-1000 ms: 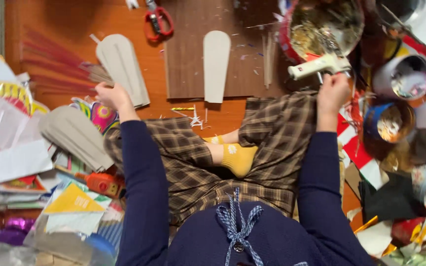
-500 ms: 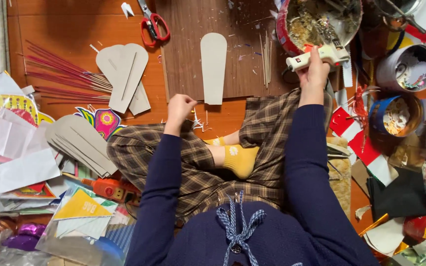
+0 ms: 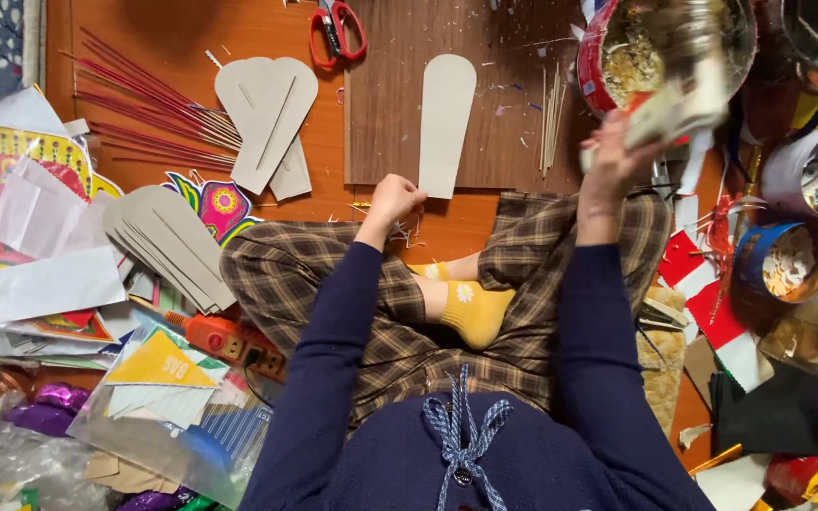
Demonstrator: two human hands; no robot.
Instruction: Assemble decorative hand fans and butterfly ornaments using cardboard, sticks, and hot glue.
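Cardboard was the main material on the orange floor [image 3: 172,38], where the person sat with crossed legs in checked trousers and yellow socks [image 3: 473,310]. The left hand [image 3: 395,197] was closed into a loose fist low over the floor, just at the bottom end of a long grey cardboard piece [image 3: 447,118] with a rounded top. I could not tell if the fingers held anything; small scraps [image 3: 407,227] lay under them. This cardboard piece lay mostly on a brown board [image 3: 390,104], and its lower end passed over the edge of the board.

The right hand [image 3: 613,156] was lifted in the air, and its grip was closed around a white glue gun [image 3: 679,99], which was blurred. The gun was in front of a round red tin [image 3: 608,57] full of small pale scraps.

Left of the board, two more rounded cardboard pieces [image 3: 267,114] lay one over the other, with a thin stick on them. Next to them there was a bundle of red thin sticks [image 3: 144,99]. Red scissors [image 3: 336,28] lay at the upper edge of the board, and some thin pale sticks [image 3: 551,109] lay on its right part. A fan of grey cardboard strips [image 3: 168,241] lay near the left knee, beside white papers [image 3: 49,246]. A blue tin [image 3: 788,260] with pale pieces stood at the right side.
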